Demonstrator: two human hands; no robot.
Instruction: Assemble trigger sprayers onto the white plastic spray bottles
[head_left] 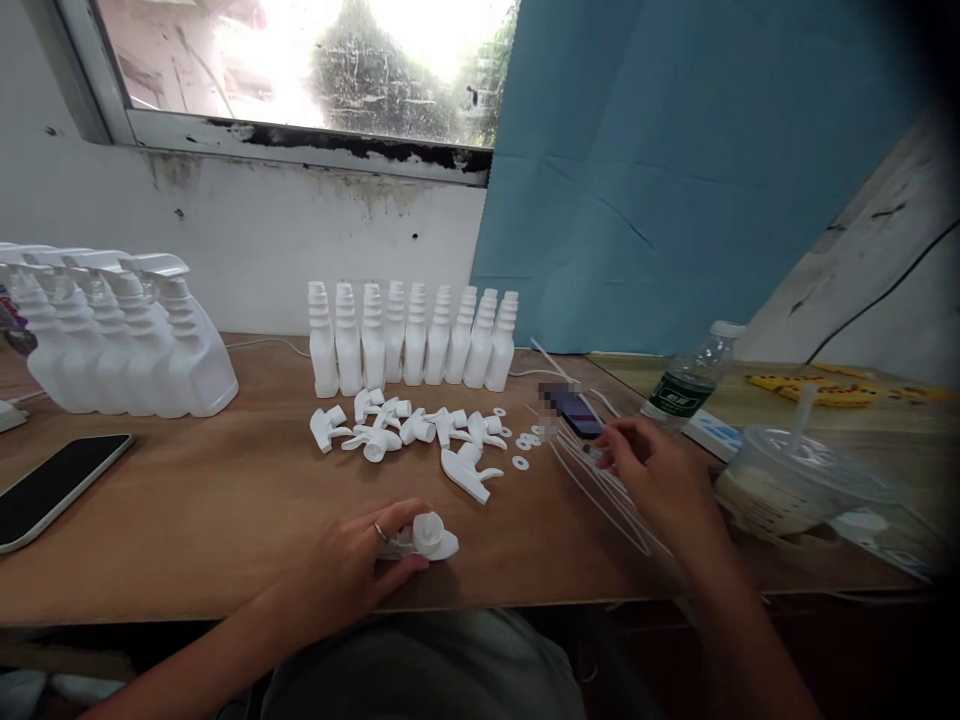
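My left hand [375, 560] is at the table's front edge, closed around a white spray trigger head [429, 537] whose round collar faces up. To the right, my right hand [656, 470] has thumb and fingertips pinched together over a bundle of thin white tubes [592, 480]. What sits between those fingertips is too small to make out. Between the hands lies a loose pile of white trigger heads [420, 425], one of them [469, 473] closer to me. Several flat white ring washers [520, 463] are scattered beside the tubes.
A row of white bottles [414, 345] stands by the wall. Larger white spray bottles [180, 350] and a phone [64, 485] are at left. Right of the tubes are another phone [577, 412], a water bottle [679, 390] and a lidded plastic cup with a straw [780, 485].
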